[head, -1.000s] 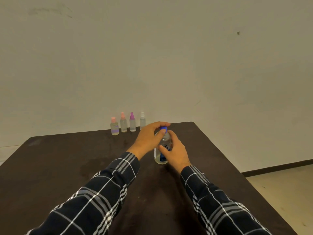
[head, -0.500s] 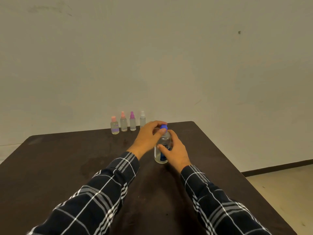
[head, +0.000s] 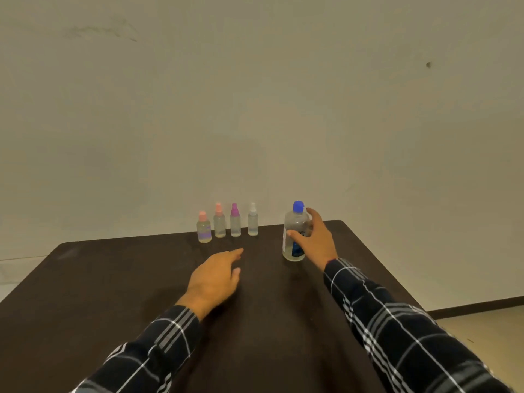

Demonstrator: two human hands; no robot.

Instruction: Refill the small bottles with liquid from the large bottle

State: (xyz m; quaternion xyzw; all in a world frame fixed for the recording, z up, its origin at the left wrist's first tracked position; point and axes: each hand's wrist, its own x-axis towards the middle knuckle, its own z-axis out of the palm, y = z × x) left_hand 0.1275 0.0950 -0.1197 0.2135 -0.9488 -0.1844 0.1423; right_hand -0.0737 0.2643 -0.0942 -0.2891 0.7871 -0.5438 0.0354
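Observation:
The large clear bottle (head: 295, 234) with a blue cap and blue label stands upright near the table's far right corner. My right hand (head: 316, 242) holds its right side, thumb across the front and fingers behind it. Several small spray bottles stand in a row at the far edge: a squat one with a pink cap (head: 204, 228), a slimmer one with a salmon cap (head: 219, 222), a magenta-capped one (head: 235, 222) and a white-capped one (head: 253, 221). My left hand (head: 218, 276) hovers over the table in front of them, open and empty, fingers pointing toward the row.
The dark brown table (head: 99, 293) fills the lower view, with a plain wall close behind its far edge. Its right edge drops off to a light floor (head: 487, 330). Both of my forearms wear dark plaid sleeves.
My left hand has let go of the blue cap and dropped left toward the small bottles. The large bottle now stands farther back and to the right, with my right hand still on it.

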